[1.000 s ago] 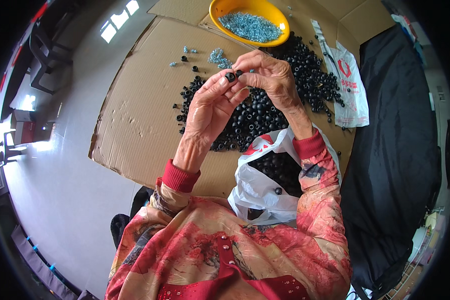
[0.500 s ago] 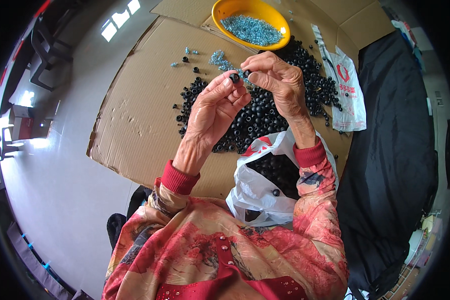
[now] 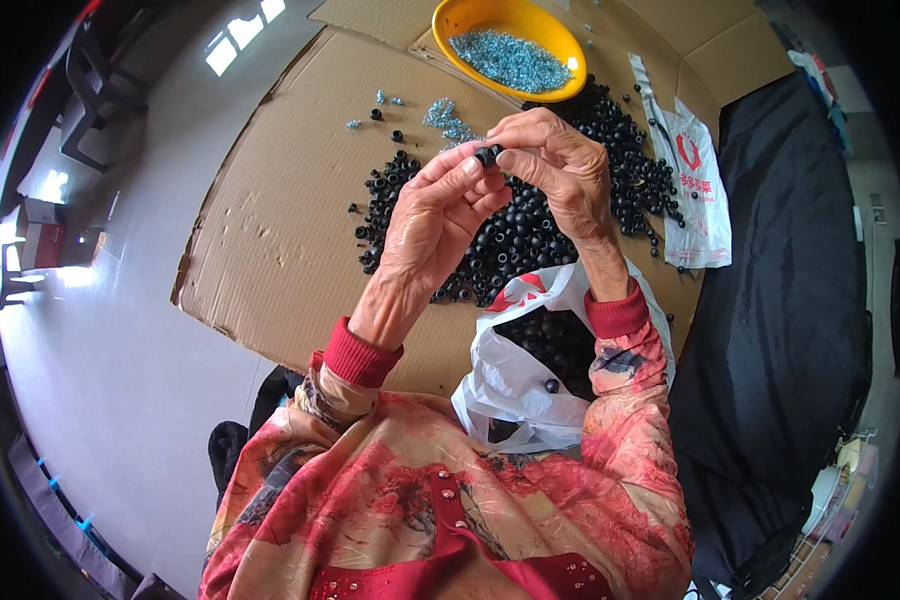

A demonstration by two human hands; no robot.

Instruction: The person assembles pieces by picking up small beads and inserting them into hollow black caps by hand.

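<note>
My left hand (image 3: 438,205) is closed in a pinch on a small black hollow plastic piece (image 3: 484,157). Opposite it, my right hand (image 3: 562,168) pinches a second small black piece (image 3: 496,151) between thumb and forefinger. The two pieces meet or nearly meet; the fingertips partly cover them. Below both hands spreads a pile of black round and ring-shaped pieces (image 3: 510,235). Just beyond the fingers lies a small heap of light-blue shiny bits (image 3: 444,117), too small to make out.
A yellow bowl (image 3: 577,78) with more blue bits stands at the far side of the cardboard (image 3: 270,200). Nearer me, an open white plastic bag (image 3: 500,385) contains black balls. A flattened white bag (image 3: 698,210) lies right, beside black cloth (image 3: 785,290).
My left hand has shifted right, bringing its black piece up against or close beside the one in my right hand. The right hand has barely moved.
</note>
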